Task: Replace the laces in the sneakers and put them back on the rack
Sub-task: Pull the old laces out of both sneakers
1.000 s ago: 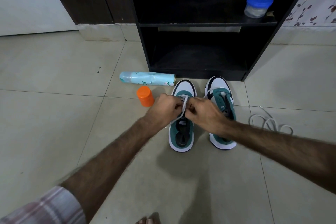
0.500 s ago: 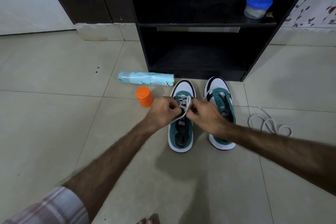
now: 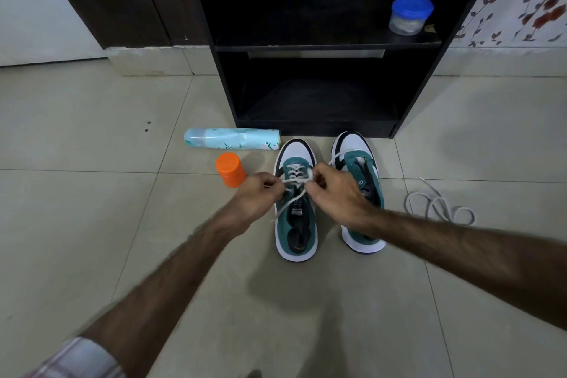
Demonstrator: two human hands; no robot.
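Two white and teal sneakers stand side by side on the tiled floor, toes toward the black rack (image 3: 319, 46). The left sneaker (image 3: 295, 224) has a white lace (image 3: 294, 175) threaded through its front eyelets. My left hand (image 3: 257, 196) pinches one end of that lace at the shoe's left side. My right hand (image 3: 333, 193) pinches the other end just above the tongue. The right sneaker (image 3: 360, 163) stands partly behind my right wrist, with little lacing visible. A loose white lace (image 3: 438, 205) lies coiled on the floor to the right.
A pale blue spray can (image 3: 231, 139) lies on its side left of the sneakers, with an orange cap (image 3: 230, 169) standing near it. A blue-lidded plastic tub (image 3: 411, 14) sits on the rack's upper shelf. The lower shelf looks dark and bare.
Both hands have drawn slightly apart and back along the left sneaker, pulling the lace ends out sideways. More crossed lace shows over the front eyelets.
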